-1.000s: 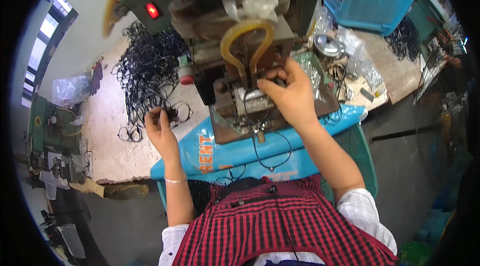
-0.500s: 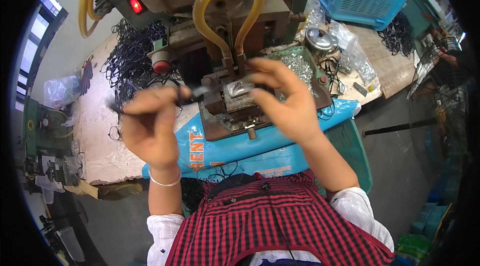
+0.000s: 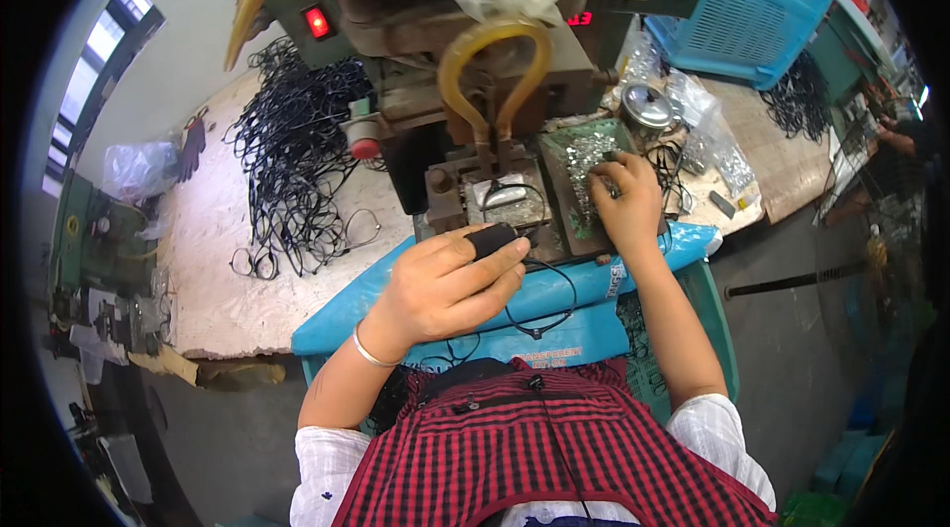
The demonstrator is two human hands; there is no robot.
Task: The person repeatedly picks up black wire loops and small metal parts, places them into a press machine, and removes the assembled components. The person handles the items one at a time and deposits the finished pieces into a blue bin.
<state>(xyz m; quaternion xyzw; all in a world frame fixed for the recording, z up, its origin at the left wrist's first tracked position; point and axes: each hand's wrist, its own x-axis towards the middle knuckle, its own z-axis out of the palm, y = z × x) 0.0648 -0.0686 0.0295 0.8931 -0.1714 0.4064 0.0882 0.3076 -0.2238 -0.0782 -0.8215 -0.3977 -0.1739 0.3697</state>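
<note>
Left grip point(image 3: 435, 287): fingers and thumb closed on 1 black block point(image 3: 492, 241) at its fingertips, long axis roughly crosswise. Black cord loop point(image 3: 575, 295) hangs just right of it. Right grip point(image 3: 629, 205): fingers curled, tips over the green tray point(image 3: 561, 171); can't tell if it holds any metal bits point(image 3: 594, 148), which lie up-left of it. Metal fixture point(image 3: 483, 214) just beyond left grip, the nearer of the 2.

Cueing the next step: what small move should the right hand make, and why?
Probably pinch one of the small silvery metal pieces: the right hand is at the green tray holding them, fingers curled, while the left hand holds a black oblong object.
</note>
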